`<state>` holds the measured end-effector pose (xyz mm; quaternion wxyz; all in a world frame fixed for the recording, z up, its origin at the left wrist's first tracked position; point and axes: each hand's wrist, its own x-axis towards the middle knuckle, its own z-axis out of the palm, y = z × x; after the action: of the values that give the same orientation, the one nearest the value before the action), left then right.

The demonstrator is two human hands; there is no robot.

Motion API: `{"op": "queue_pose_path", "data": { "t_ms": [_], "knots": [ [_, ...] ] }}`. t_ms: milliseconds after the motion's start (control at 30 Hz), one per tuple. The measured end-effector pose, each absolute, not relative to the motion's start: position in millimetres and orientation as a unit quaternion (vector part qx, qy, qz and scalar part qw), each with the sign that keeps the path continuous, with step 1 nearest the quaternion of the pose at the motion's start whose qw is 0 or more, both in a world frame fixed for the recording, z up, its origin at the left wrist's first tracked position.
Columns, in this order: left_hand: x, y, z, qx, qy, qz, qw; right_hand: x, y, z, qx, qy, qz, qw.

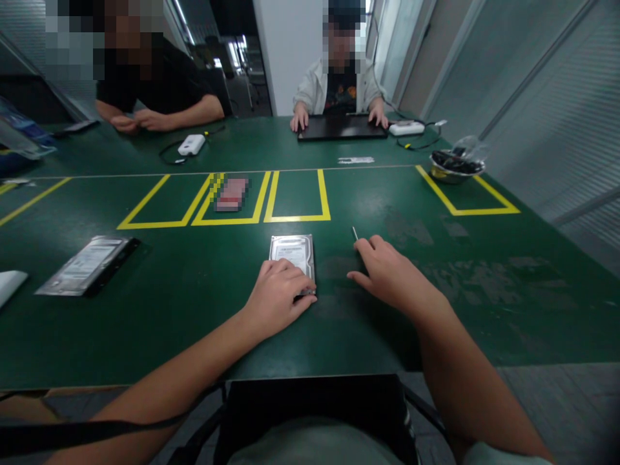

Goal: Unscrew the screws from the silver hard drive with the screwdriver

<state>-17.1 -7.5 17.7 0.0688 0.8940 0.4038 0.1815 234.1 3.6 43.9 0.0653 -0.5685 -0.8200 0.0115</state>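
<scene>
A silver hard drive point(293, 245) with a white label lies flat on the green table in front of me. My left hand point(281, 294) is over its near half, thumb at the near right corner and fingers curled on top, gripping it. To the right, my right hand point(382, 268) rests low over the table, its fingers closed around a thin metal rod point(355, 233) whose tip sticks out past the index finger; the rest of the rod is hidden. The thumb points left, a little apart from the fingers.
Another drive in a bag point(90, 265) lies left. Yellow tape outlines cross the table point(194, 323); a pinkish-red object point(232, 194) sits inside one. A bowl point(456, 169) stands back right. Two people sit opposite, one with hands on a black panel point(341, 127).
</scene>
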Motion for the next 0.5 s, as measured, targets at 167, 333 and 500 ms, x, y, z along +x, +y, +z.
{"op": "queue_pose_path", "data": {
  "t_ms": [167, 333, 500],
  "knots": [
    [-25, -9, 13, 0.911, 0.356, 0.207, -0.019, 231, 2, 39, -0.628, -0.777, 0.050, -0.017],
    [-34, -7, 8, 0.917, 0.306, 0.254, -0.007, 227, 4, 37, -0.636, -0.765, 0.061, -0.076],
    [-38, 0, 1, 0.922, 0.266, 0.279, 0.042, 229, 8, 44, -0.642, -0.767, 0.008, -0.014]
  ]
}}
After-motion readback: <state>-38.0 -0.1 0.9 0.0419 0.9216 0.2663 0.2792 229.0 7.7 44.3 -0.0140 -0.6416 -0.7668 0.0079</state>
